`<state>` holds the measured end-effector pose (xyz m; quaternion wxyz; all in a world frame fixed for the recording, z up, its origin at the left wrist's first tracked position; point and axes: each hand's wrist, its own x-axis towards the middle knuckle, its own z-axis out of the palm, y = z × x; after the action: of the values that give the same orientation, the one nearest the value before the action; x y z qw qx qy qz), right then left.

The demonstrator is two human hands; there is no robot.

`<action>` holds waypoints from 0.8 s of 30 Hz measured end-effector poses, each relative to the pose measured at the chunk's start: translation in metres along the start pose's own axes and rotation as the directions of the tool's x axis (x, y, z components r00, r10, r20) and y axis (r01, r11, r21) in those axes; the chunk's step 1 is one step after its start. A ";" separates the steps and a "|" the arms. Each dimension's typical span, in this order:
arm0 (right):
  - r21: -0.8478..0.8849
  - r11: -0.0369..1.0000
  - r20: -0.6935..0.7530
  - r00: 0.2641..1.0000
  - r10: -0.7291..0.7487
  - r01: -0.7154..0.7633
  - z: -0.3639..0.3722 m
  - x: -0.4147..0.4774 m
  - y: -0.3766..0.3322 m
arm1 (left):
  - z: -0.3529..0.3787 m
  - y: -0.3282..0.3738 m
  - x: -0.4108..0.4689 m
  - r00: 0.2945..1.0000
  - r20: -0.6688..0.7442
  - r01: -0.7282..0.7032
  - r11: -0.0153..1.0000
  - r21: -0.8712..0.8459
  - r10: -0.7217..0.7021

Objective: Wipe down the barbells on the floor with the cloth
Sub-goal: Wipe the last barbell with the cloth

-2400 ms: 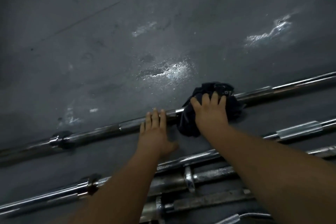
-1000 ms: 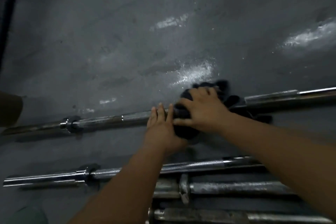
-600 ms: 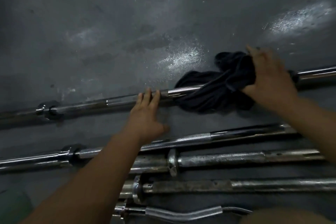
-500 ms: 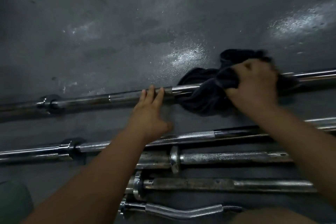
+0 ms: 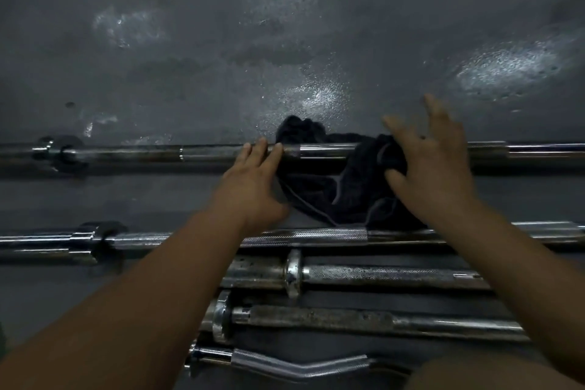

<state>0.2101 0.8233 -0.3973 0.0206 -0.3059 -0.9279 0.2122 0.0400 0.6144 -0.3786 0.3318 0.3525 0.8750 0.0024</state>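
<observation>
A long chrome barbell (image 5: pixel 190 153) lies farthest from me across the dark floor. The black cloth (image 5: pixel 335 190) is draped loosely at its middle, partly under the bar and partly over it. My left hand (image 5: pixel 253 180) rests flat with its fingertips on the bar, just left of the cloth. My right hand (image 5: pixel 433 168) is on the cloth's right end over the bar, fingers spread and straight, thumb against the fabric. A second barbell (image 5: pixel 316 236) lies just below the cloth.
Closer to me lie two duller, rusty bars (image 5: pixel 380 275) (image 5: pixel 348 320) with collars, and a bent curl bar (image 5: pixel 300 367) nearest. The grey floor (image 5: pixel 285 41) beyond the far bar is bare with shiny wet-looking patches.
My right hand was gripping the bunched cloth and sliding it along the far bar; now its fingers have spread and the cloth lies looser. My left hand stays on the bar.
</observation>
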 end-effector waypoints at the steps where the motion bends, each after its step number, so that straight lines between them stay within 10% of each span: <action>1: -0.009 1.000 0.031 0.999 -0.007 0.007 0.010 -0.005 -0.003 | 0.000 0.000 0.000 1.000 0.000 -0.002 1.000 0.004 0.002; 8: -0.217 0.920 0.065 0.945 -0.320 0.327 0.067 0.005 -0.056 | -0.002 0.005 0.001 1.000 0.007 0.006 1.000 0.021 -0.007; 12: 0.165 0.852 -0.148 0.867 -0.477 0.497 0.048 0.033 -0.063 | -0.003 0.007 0.003 1.000 0.018 0.022 0.999 0.025 -0.022; 16: 0.604 0.726 -0.347 0.929 -0.131 0.328 0.001 0.058 -0.098 | 0.001 0.005 -0.001 0.999 -0.010 0.036 0.999 0.000 -0.036; 20: 0.093 0.961 0.063 0.961 -0.268 0.262 0.014 0.061 -0.084 | -0.004 0.006 0.001 0.999 0.027 0.029 1.000 0.010 -0.029; 24: -0.189 0.930 0.272 0.927 -0.259 0.315 0.052 0.020 -0.073 | -0.001 0.007 0.001 0.999 0.032 0.038 0.999 0.005 -0.038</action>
<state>0.1442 0.7629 -0.4166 -0.0974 -0.1379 -0.9764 0.1344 0.0438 0.6206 -0.3768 0.3450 0.3364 0.8762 -0.0112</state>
